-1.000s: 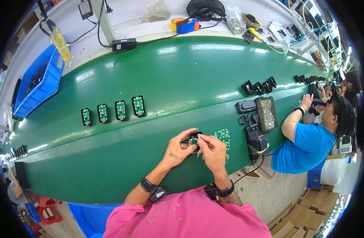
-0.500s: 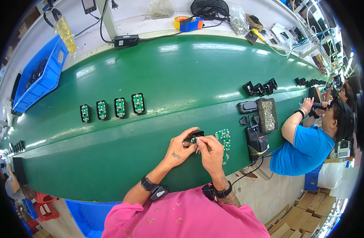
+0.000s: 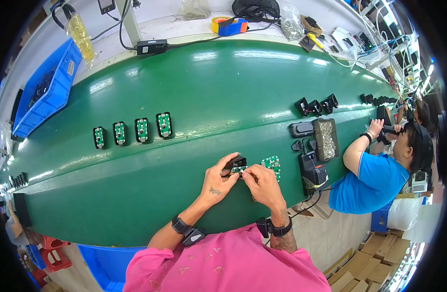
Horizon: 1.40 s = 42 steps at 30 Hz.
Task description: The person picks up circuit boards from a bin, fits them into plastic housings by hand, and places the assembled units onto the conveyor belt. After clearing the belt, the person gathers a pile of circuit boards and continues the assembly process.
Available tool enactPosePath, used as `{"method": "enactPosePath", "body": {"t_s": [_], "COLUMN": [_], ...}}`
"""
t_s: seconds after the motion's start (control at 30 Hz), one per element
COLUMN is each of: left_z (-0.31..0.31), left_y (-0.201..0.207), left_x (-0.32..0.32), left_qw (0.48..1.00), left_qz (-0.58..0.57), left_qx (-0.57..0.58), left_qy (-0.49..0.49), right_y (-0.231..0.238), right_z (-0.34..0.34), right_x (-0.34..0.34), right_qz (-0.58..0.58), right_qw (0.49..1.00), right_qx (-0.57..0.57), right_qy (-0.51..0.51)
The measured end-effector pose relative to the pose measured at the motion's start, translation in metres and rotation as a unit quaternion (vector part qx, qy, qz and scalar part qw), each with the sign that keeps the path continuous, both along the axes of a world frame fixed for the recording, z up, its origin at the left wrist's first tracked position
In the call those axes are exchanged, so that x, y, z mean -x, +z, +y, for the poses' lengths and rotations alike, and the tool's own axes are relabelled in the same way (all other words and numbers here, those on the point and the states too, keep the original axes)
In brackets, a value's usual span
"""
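Over the near part of the green table, my left hand [image 3: 216, 178] is wrapped round a small black plastic housing [image 3: 238, 160]. A small green circuit board [image 3: 239, 170] lies across the near side of that housing, between both hands. My right hand [image 3: 265, 184] pinches at the board with thumb and forefinger; its fingertips partly hide the contact. Just beyond the right hand lies a panel of green circuit boards [image 3: 272, 166]. Farther left, a row of black housings [image 3: 164, 125] stands on the table, each with a green board in it.
To the right are a foam block of small metal parts [image 3: 325, 139], a black charger-like device [image 3: 313, 170] and black housings [image 3: 317, 107]. A blue bin [image 3: 48, 90] stands at far left. A co-worker in a blue shirt [image 3: 367, 177] sits at right.
My right hand has turned and shifted slightly right. More of the small circuit board now shows between my hands, and the housing in my left hand is tipped differently. The view has shifted slightly.
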<state>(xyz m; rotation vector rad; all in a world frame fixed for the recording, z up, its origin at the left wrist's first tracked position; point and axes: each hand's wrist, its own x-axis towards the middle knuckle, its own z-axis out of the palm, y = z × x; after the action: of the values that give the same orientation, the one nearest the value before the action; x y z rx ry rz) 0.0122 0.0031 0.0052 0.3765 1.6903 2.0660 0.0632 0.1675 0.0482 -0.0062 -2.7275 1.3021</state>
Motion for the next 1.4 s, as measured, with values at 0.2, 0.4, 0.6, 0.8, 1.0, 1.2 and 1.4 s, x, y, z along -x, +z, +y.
{"method": "enactPosePath", "body": {"t_s": [0.2, 0.4, 0.6, 0.8, 1.0, 1.2, 1.4], "left_z": [0.0, -0.001, 0.0, 0.0, 0.006, -0.011, -0.012], "left_y": [0.0, 0.0, 0.004, 0.008, 0.01, 0.003, 0.01], "left_x": [0.001, 0.002, -0.003, -0.007, -0.004, 0.013, 0.021], "left_qw": [1.0, 0.999, 0.996, 0.964, 0.956, 0.992, 0.996], "left_qz": [-0.012, 0.045, 0.07, 0.216, 0.242, -0.032, 0.016], "left_qx": [-0.002, 0.022, 0.045, 0.143, 0.142, -0.048, -0.088], "left_qy": [0.003, -0.017, 0.013, 0.065, 0.09, 0.112, 0.024], "right_y": [0.006, 0.005, 0.005, 0.001, 0.001, 0.002, -0.022], "right_z": [0.0, 0.004, -0.002, -0.007, -0.015, -0.035, -0.028], "right_x": [0.003, 0.003, 0.003, 0.005, 0.005, 0.019, 0.016], "right_qz": [-0.036, -0.044, -0.04, 0.0, 0.049, 0.058, -0.038], "right_qw": [0.999, 0.999, 0.999, 0.999, 0.995, 0.988, 0.947], "right_qx": [-0.01, -0.001, -0.024, -0.044, -0.083, 0.022, 0.287], "right_qy": [0.007, 0.018, 0.006, 0.018, -0.003, -0.144, -0.138]}}
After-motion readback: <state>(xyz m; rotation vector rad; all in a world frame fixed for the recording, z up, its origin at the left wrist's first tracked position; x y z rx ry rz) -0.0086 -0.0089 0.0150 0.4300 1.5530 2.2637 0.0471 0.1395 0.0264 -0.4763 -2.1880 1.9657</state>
